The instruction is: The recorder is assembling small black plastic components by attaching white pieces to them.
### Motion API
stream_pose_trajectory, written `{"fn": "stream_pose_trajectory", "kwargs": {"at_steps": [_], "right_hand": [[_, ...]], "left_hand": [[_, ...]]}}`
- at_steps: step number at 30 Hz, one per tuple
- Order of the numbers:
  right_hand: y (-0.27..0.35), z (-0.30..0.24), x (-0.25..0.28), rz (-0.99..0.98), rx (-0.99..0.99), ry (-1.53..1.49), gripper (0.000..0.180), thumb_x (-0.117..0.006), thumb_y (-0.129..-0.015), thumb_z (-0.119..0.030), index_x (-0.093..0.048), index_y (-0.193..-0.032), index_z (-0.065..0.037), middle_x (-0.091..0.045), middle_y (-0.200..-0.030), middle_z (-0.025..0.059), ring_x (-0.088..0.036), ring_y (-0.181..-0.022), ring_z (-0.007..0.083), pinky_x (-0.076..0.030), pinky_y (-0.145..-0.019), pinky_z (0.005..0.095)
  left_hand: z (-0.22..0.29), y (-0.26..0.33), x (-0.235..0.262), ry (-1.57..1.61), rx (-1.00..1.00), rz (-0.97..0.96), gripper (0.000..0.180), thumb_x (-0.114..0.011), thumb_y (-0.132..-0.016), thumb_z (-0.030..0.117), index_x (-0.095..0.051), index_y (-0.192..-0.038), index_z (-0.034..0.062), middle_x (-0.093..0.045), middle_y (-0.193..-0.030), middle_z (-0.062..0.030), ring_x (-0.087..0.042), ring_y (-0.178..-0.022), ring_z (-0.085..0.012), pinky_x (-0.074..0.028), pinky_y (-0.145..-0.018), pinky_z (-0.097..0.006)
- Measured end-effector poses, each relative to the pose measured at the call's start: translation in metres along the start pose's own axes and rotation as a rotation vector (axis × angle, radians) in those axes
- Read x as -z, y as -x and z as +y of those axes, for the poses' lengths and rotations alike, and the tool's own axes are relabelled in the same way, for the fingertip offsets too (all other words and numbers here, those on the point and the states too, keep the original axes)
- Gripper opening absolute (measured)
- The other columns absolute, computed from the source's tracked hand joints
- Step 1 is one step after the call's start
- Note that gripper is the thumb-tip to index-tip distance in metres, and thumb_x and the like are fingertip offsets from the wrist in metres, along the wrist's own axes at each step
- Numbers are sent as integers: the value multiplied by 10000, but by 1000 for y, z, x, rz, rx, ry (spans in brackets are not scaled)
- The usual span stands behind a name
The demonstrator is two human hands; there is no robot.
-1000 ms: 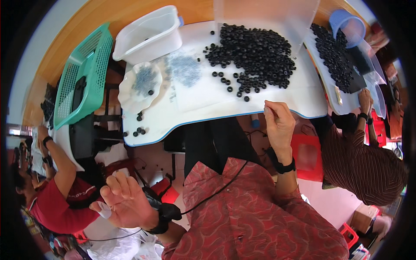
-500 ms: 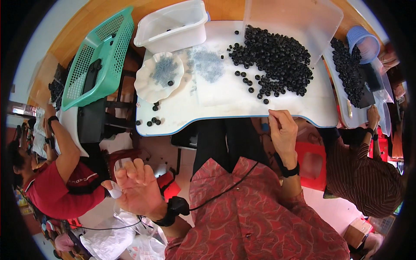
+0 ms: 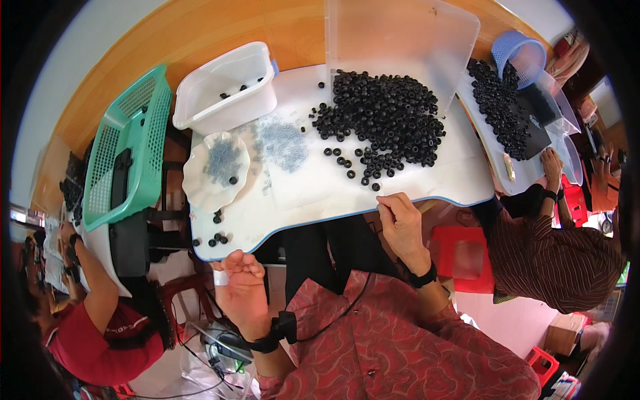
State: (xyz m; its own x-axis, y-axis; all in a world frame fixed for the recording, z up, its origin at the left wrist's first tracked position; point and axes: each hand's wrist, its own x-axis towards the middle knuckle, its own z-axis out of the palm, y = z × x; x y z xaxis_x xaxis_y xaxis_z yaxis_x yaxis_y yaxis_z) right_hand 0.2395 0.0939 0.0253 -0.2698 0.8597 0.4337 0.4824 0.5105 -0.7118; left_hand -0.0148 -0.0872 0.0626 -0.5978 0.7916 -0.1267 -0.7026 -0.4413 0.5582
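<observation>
At the front left edge of the white table [image 3: 287, 205], my left hand [image 3: 243, 297] is turned palm up with its fingers loosely bent. Its palm shows bare, and a white wrap [image 3: 221, 277] covers one digit. My right hand [image 3: 402, 230] is by the front edge further right, thumb and forefinger drawn together; anything between them is too small to make out. Just beyond its fingertips lies a single black ring-shaped piece [image 3: 376, 187], in front of a large heap of black ring-shaped pieces [image 3: 380, 117]. Several loose black pieces [image 3: 217, 239] sit near my left hand.
A scalloped white dish [image 3: 195, 177] holds small clear bits and one black piece; more clear bits [image 3: 283, 145] lie beside it. Behind are a white tub [image 3: 227, 110] and a translucent bin [image 3: 400, 40]. A green basket [image 3: 140, 157] stands left. People work on both sides.
My left hand has come up and right to the table's edge. The view has swung, so the table appears lower and further left. My right hand keeps its pinch by the edge.
</observation>
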Motion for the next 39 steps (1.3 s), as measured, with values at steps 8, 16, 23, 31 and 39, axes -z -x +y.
{"fn": "stream_pose_trajectory", "kwargs": {"at_steps": [8, 16, 23, 31, 39], "right_hand": [[-11, 12, -9, 15, -12, 39, 139, -661, -837, 12, -663, -970, -28, -626, -885, 134, -646, -715, 319, -518, -617, 385], [-30, 9, -14, 113, -60, 133, 164, -674, -829, -5, -670, -991, -30, -619, -909, 121, -643, -732, 310, -519, -630, 386], [-61, 8, -28, -7, 37, 278, 263, -668, -807, -23, -674, -1070, -36, -602, -940, 82, -608, -889, 297, -507, -765, 390], [-75, 19, -29, 48, 20, 159, 208, -652, -826, -3, -694, -1022, -55, -633, -933, 94, -633, -847, 304, -524, -718, 392], [-86, 25, -21, 128, -9, 240, 104, -659, -828, -11, -692, -921, -43, -611, -866, 88, -635, -776, 284, -522, -650, 377]], "left_hand": [[-40, -32, -10, -228, 91, 38, 436, -496, -1022, 345, -651, -1078, -59, -691, -945, -168, -621, -796, -202, -489, -720, -313], [-63, -50, -18, -416, 133, 49, 379, -533, -1008, 288, -656, -1091, -60, -699, -930, -161, -641, -761, -180, -523, -694, -292], [-77, -55, -16, -420, 167, 17, 338, -529, -1002, 241, -670, -1083, -55, -705, -920, -156, -643, -760, -174, -526, -692, -293], [-76, -59, -12, -406, 179, 50, 383, -545, -1009, 288, -655, -1073, -73, -694, -895, -166, -628, -721, -189, -502, -658, -303], [-78, -63, -7, -377, 184, 46, 345, -542, -1005, 243, -651, -1080, -76, -691, -910, -174, -627, -704, -193, -500, -646, -308]]}}
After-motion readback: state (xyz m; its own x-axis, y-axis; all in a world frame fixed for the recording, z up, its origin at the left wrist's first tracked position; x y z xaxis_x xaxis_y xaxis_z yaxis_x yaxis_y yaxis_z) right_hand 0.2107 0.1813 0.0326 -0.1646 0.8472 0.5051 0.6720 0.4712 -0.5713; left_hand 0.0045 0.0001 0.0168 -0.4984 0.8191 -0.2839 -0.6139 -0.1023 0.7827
